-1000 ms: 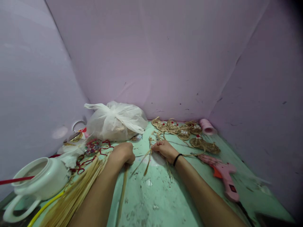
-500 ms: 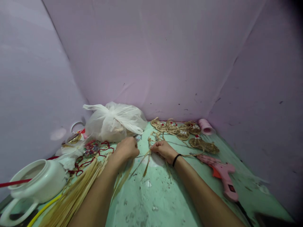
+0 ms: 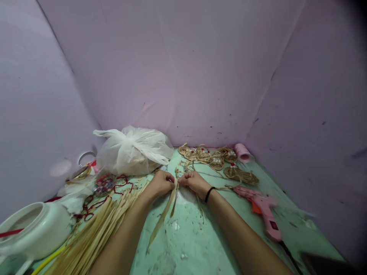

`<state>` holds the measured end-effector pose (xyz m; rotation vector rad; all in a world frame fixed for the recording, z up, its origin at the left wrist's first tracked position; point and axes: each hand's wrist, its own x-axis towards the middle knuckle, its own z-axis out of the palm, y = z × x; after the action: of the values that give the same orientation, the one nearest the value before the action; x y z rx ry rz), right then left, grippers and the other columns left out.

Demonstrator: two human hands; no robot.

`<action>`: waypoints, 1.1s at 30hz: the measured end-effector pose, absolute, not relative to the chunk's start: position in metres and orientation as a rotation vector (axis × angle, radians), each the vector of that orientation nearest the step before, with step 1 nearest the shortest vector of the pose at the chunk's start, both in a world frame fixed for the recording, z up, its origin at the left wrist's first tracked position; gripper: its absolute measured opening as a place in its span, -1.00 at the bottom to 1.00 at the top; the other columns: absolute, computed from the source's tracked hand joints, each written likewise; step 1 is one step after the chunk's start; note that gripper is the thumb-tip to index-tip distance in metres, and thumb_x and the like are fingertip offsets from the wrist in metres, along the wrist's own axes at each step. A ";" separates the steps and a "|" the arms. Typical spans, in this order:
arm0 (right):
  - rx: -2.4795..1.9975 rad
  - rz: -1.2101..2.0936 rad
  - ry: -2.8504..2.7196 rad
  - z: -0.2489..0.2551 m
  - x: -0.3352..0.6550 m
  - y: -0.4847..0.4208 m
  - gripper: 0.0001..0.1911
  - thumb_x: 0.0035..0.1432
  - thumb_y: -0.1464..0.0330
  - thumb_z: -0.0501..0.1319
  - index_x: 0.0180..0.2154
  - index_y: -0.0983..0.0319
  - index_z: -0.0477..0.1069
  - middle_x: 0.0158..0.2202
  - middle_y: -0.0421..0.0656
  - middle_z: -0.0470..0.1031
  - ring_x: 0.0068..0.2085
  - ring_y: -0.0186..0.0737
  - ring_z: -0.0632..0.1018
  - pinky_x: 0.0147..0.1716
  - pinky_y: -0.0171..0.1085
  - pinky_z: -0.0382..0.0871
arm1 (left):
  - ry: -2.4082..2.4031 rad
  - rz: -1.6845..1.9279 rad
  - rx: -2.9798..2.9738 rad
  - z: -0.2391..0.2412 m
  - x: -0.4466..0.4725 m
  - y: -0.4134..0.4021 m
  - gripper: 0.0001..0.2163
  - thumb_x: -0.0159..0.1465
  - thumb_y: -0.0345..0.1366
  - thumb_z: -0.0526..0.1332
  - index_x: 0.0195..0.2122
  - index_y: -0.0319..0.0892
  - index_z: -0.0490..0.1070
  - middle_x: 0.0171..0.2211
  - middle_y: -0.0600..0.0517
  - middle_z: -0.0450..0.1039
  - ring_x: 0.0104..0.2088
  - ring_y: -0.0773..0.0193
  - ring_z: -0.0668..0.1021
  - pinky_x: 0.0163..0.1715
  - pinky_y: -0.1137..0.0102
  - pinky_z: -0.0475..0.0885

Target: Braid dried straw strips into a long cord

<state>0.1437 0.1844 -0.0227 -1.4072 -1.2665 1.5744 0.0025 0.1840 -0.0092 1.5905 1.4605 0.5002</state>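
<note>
Near the middle of the green tabletop [image 3: 200, 244], head view: both hands meet over a few flat straw strips [image 3: 162, 217]. Left hand [image 3: 161, 183] is curled shut, fingers pinching the upper ends of the strips. Right hand [image 3: 194, 181], with a black band at the wrist, is also closed, gripping the same upper ends together with a short braided cord [image 3: 180, 171] that rises just beyond the knuckles. The two hands lie side by side, almost touching, with the strips' gathered ends between them.

From that pinch point the strips trail toward the near edge of the tabletop; their long axis runs from the hands back toward the person, slanting slightly to the left. The free tips rest on the tabletop between the two forearms, nearer the left arm. Both hands are equally close to the held ends; the left is nearer the loose lengths.

Along the left edge lie a bundle of loose straw [image 3: 91, 236], a white jar [image 3: 34, 229] and a tangle of red cord [image 3: 114, 185]. A white plastic bag [image 3: 133, 151] sits at the far left corner. Toward the far edge lie coiled jute ornaments [image 3: 218, 160] and a pink spool [image 3: 242, 152]. A pink glue gun [image 3: 265, 215] lies near the right edge, apart from the right forearm.
</note>
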 end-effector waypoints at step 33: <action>-1.329 1.599 -1.219 -0.025 0.144 0.187 -0.87 -0.23 0.56 0.11 -0.71 0.31 0.25 -0.81 -0.35 0.10 -0.72 -0.54 0.07 -0.73 -0.46 -0.13 | 1.629 0.644 1.914 -0.020 0.005 0.192 -0.94 -0.16 -0.49 0.11 -0.64 -0.26 0.34 -0.68 0.12 0.28 -0.59 0.39 0.33 -0.58 0.53 0.16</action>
<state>0.1436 0.1869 -0.0247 -1.3291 -1.2186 1.5988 0.0049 0.1917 -0.0201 1.9136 1.6291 0.6443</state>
